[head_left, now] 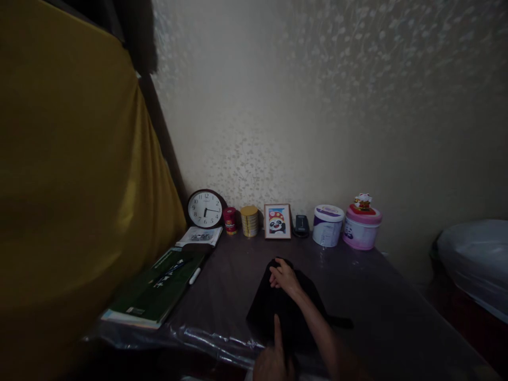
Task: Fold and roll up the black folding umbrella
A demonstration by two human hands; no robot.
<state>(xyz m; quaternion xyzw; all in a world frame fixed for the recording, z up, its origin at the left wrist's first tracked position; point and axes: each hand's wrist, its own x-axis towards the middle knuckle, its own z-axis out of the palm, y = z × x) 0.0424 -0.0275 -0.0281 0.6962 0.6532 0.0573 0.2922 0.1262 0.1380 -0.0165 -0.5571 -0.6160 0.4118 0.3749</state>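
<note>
The right hand point(282, 276), just below the frame's centre, lay over the top end of a black bag point(262, 309), fingers partly bent; whether it gripped the fabric could not be told. The left hand point(273, 362), at bottom centre, pointed its index finger over the bag's lower part; its other fingers were too dark to read. The bag lay on a dark table point(226, 296), lower middle, its strap point(339, 321) reaching right. Behind, across mid-frame, stood a clock point(205, 209), a panda picture point(277, 221) and a pink tub point(362, 233). A green book point(159, 286) lay lower left.
</note>
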